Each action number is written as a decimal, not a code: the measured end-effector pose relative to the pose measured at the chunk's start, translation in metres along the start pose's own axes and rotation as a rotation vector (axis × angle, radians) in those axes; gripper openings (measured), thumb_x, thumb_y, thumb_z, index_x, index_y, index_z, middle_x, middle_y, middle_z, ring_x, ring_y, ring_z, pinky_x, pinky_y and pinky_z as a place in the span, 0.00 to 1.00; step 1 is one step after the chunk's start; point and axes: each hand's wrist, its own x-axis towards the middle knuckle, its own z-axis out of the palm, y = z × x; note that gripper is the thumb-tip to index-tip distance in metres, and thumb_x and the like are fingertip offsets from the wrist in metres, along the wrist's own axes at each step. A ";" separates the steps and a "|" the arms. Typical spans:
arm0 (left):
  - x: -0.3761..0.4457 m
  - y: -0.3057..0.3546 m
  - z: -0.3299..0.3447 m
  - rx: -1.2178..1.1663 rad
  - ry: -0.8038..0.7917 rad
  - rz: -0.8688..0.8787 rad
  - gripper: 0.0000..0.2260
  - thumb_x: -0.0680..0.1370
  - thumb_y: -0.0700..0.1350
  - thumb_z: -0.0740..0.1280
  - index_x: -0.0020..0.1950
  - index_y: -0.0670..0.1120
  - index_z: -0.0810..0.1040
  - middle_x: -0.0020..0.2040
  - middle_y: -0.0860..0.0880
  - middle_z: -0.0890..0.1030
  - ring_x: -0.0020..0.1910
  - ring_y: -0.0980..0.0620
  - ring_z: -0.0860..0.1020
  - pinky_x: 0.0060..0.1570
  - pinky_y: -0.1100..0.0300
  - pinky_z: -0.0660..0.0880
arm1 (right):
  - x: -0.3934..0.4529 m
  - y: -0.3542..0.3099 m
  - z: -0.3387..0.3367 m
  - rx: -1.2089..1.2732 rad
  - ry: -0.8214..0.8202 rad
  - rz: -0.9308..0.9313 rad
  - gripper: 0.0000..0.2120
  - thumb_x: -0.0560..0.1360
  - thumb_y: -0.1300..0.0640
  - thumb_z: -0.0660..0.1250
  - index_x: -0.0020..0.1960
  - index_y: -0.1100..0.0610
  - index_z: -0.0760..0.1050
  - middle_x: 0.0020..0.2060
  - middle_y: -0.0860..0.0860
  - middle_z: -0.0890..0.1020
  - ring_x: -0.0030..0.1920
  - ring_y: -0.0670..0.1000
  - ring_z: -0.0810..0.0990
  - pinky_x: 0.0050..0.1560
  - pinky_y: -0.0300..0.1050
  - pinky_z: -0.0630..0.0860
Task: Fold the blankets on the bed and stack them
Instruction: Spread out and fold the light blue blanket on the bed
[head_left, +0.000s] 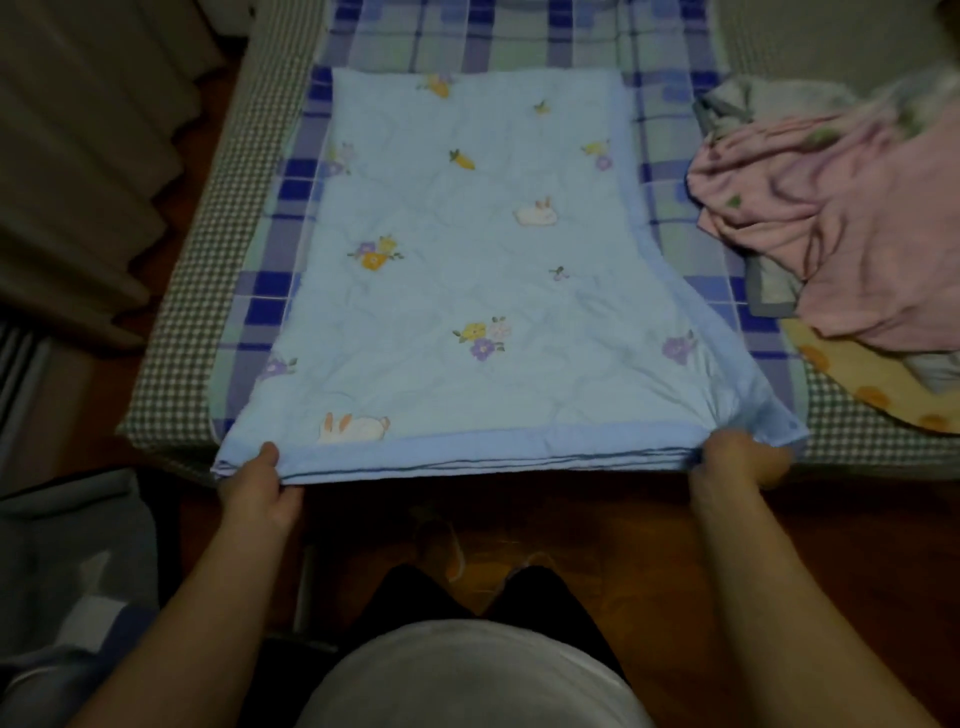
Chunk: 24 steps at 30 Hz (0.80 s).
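Note:
A light blue blanket (467, 270) printed with rabbits, carrots and flowers lies folded in several layers on the bed (171, 374), its near edge at the bed's front. My left hand (257, 488) grips the near left corner, thumb on top. My right hand (737, 465) grips the near right corner, bunching the fabric there. To the right a pink blanket (831, 218) lies crumpled in a heap, partly over a yellow blanket (857, 379) with orange spots.
A blue and green plaid sheet (519, 36) covers the bed beneath the blankets. Curtains (78, 156) hang at the left. Grey and blue fabric (67, 571) sits on the floor at the lower left. Wooden floor (649, 545) lies between me and the bed.

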 end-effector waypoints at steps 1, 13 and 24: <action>-0.007 -0.001 -0.002 0.015 0.038 0.011 0.20 0.82 0.42 0.65 0.74 0.42 0.70 0.67 0.43 0.77 0.63 0.44 0.78 0.60 0.49 0.76 | 0.005 -0.003 -0.014 -0.087 -0.059 0.043 0.13 0.78 0.66 0.60 0.62 0.60 0.73 0.58 0.55 0.79 0.52 0.52 0.78 0.54 0.33 0.74; -0.065 -0.071 -0.054 0.149 0.112 -0.109 0.20 0.84 0.38 0.59 0.76 0.41 0.65 0.66 0.44 0.75 0.65 0.43 0.74 0.57 0.49 0.78 | 0.014 -0.001 -0.114 -0.305 -0.142 0.562 0.10 0.76 0.69 0.59 0.57 0.64 0.69 0.56 0.59 0.75 0.51 0.62 0.76 0.55 0.59 0.75; -0.076 -0.061 -0.045 0.330 0.072 -0.100 0.19 0.83 0.45 0.60 0.73 0.43 0.68 0.64 0.41 0.77 0.52 0.40 0.78 0.33 0.50 0.82 | 0.003 -0.009 -0.103 -0.182 -0.305 0.613 0.25 0.81 0.50 0.64 0.73 0.61 0.68 0.66 0.61 0.76 0.46 0.62 0.78 0.54 0.61 0.76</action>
